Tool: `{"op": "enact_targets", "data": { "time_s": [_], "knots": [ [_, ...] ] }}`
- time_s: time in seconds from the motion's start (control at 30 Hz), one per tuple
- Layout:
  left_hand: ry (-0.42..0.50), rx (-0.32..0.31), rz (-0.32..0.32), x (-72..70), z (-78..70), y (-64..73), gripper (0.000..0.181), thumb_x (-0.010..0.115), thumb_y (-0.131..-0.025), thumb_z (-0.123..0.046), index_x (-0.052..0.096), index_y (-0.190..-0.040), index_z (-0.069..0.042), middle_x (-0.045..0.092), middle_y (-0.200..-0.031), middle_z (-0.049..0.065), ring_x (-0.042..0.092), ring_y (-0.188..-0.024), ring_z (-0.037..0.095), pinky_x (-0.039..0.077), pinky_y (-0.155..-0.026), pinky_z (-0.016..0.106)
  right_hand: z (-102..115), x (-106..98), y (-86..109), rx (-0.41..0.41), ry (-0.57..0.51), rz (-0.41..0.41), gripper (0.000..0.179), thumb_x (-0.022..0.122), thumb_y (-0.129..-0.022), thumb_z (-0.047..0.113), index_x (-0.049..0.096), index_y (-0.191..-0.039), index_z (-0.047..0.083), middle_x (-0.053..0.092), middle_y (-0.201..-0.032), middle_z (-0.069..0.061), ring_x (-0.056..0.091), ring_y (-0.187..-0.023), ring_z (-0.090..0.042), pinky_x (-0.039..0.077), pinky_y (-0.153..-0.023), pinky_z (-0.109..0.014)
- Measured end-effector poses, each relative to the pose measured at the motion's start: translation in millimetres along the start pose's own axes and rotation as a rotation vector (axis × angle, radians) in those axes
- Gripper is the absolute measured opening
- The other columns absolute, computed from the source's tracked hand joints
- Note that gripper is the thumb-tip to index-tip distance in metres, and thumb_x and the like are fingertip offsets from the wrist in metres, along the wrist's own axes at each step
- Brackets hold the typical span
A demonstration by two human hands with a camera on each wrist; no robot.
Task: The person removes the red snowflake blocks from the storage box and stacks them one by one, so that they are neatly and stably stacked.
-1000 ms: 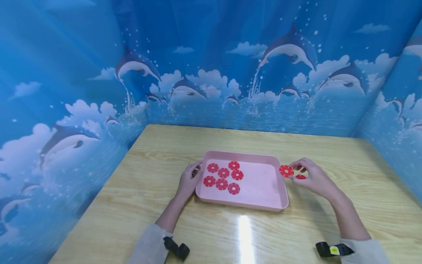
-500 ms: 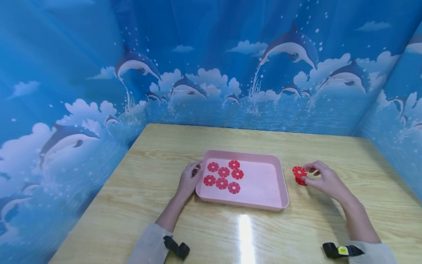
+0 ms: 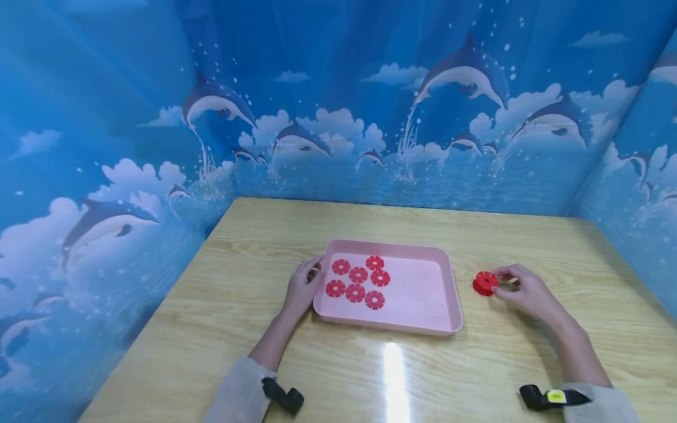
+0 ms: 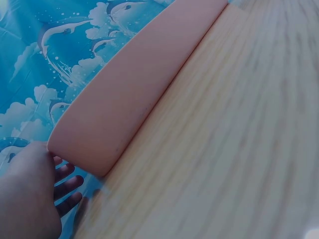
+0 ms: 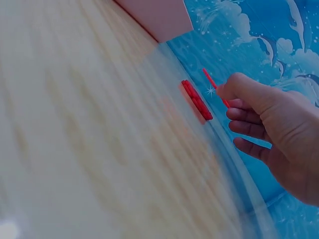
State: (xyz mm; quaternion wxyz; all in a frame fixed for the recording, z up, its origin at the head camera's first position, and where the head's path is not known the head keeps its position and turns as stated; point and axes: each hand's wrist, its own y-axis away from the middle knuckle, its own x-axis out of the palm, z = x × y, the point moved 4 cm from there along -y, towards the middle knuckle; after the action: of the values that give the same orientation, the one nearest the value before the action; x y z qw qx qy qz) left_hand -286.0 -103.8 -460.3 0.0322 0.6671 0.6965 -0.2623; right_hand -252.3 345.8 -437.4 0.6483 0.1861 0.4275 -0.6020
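My left hand (image 3: 301,291) holds the left end of a pink tray (image 3: 391,324), with its fingers outside the wall; its thumb is hidden behind the rim in the left wrist view. On the tray's left half lie several red notched discs (image 3: 355,292), flat and flower-like with a hole in the middle. To the right of the tray, my right hand (image 3: 529,294) pinches another red notched disc (image 3: 487,280) between thumb and forefinger. It is tilted just above a small stack of red discs (image 5: 196,101) on the table, seen edge-on in the right wrist view.
The wooden table (image 3: 296,229) meets a blue curtain (image 3: 338,158) printed with dolphins at its back and sides. A bright light reflection (image 3: 394,382) shows on the wood in front of the tray.
My right hand has moved right and down with its disc, from beside the tray's right rim to over the red stack. My left hand and the tray have stayed put.
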Motion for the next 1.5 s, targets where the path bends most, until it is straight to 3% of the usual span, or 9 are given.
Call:
{"op": "enact_targets", "data": {
  "time_s": [0.3,0.73,1.13,1.5],
  "knots": [
    [0.002,0.0,0.004,0.2,0.8,0.5,0.035,0.059,-0.089,-0.009,0.056,-0.123,-0.001,0.057,-0.103,0.012,0.057,-0.086,0.024,0.05,-0.078,0.035,-10,7,2.4,-0.001,-0.007,-0.014,0.032,0.069,-0.077,0.002,0.058,-0.106,-0.007,0.056,-0.097,-0.013,0.052,-0.084,-0.009,0.043,-0.069,-0.012],
    [0.0,-0.002,0.005,0.3,-0.1,0.4,0.035,0.059,-0.089,-0.009,0.056,-0.123,-0.001,0.057,-0.103,0.013,0.057,-0.087,0.025,0.05,-0.079,0.036,-12,8,5.4,-0.006,-0.011,-0.028,0.032,0.072,-0.077,0.007,0.061,-0.105,-0.004,0.056,-0.096,-0.012,0.051,-0.085,-0.005,0.041,-0.07,-0.011],
    [-0.002,-0.004,0.004,0.3,0.4,0.4,0.034,0.059,-0.089,-0.008,0.057,-0.123,-0.002,0.056,-0.103,0.012,0.057,-0.087,0.025,0.05,-0.079,0.036,-13,9,4.1,0.019,-0.007,-0.015,0.031,0.073,-0.078,0.012,0.062,-0.104,-0.003,0.057,-0.097,-0.011,0.05,-0.085,-0.01,0.041,-0.069,-0.014],
    [-0.008,-0.002,0.002,0.5,0.1,-0.1,0.034,0.059,-0.089,-0.008,0.057,-0.123,-0.002,0.057,-0.103,0.012,0.057,-0.087,0.025,0.05,-0.08,0.036,-14,10,3.9,0.073,0.024,0.022,0.034,0.071,-0.081,0.02,0.062,-0.106,-0.001,0.056,-0.099,-0.011,0.05,-0.089,-0.023,0.041,-0.069,-0.021]
  ]
}}
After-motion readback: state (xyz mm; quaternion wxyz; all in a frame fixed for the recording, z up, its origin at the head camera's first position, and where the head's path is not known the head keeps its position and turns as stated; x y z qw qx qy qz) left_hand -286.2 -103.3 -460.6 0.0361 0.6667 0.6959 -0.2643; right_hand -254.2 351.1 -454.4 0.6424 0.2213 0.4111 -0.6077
